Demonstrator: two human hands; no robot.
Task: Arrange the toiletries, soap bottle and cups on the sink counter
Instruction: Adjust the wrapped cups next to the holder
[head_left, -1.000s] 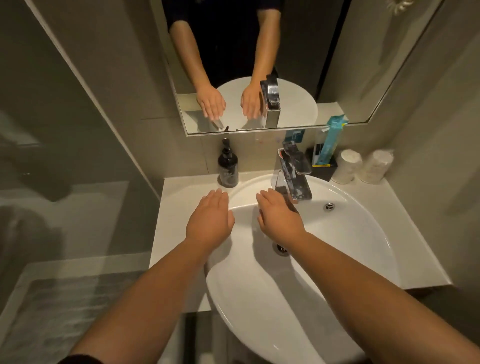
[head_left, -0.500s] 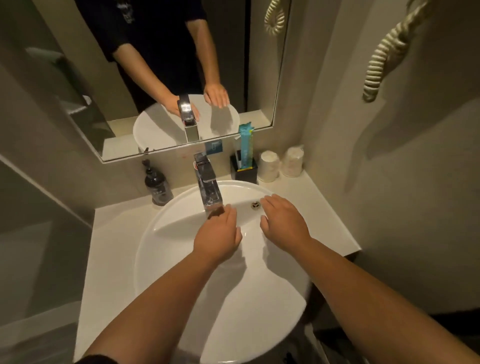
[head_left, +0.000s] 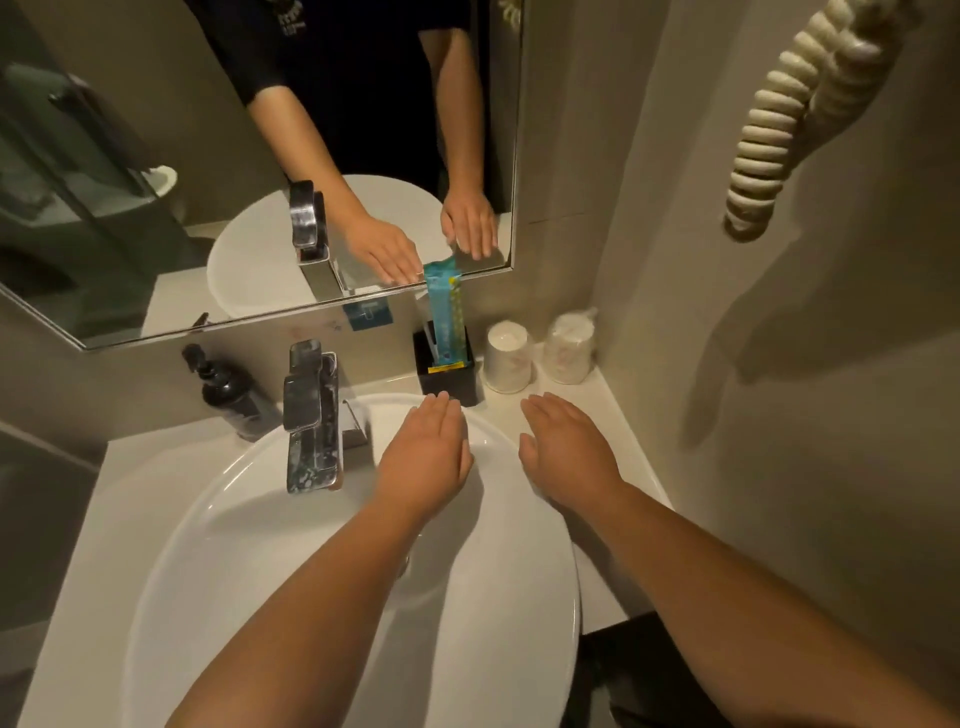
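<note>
1. Left hand (head_left: 423, 457): palm down, empty, fingers (head_left: 441, 410) straight and pressed together. Tips sit just short of the black holder (head_left: 448, 382); cannot tell if they touch it.
2. Right hand (head_left: 569, 457): palm down, empty, fingers (head_left: 545, 413) loosely extended with small gaps, thumb out toward the left hand. It hovers over the basin rim and the table (head_left: 631, 441) at the back right corner.
3. Both hands side by side, apart from each other, over the far right part of the white basin (head_left: 249, 571).
4. Black holder stands on the table at the basin's back edge, against the wall. A teal packet (head_left: 445, 317) stands upright in it, its top overlapping the mirror's lower edge.
5. Two wrapped cups (head_left: 509, 356) and (head_left: 569, 345) stand upside down just right of the holder, beside each other, near the corner.
6. Dark soap bottle (head_left: 231, 392) with pump stands on the table at back left, well apart from the hands, left of the chrome tap (head_left: 311, 415).
7. Mirror (head_left: 208, 156) above shows both forearms and hands reflected.
8. Coiled cream cord (head_left: 779, 124) hangs on the right wall.
</note>
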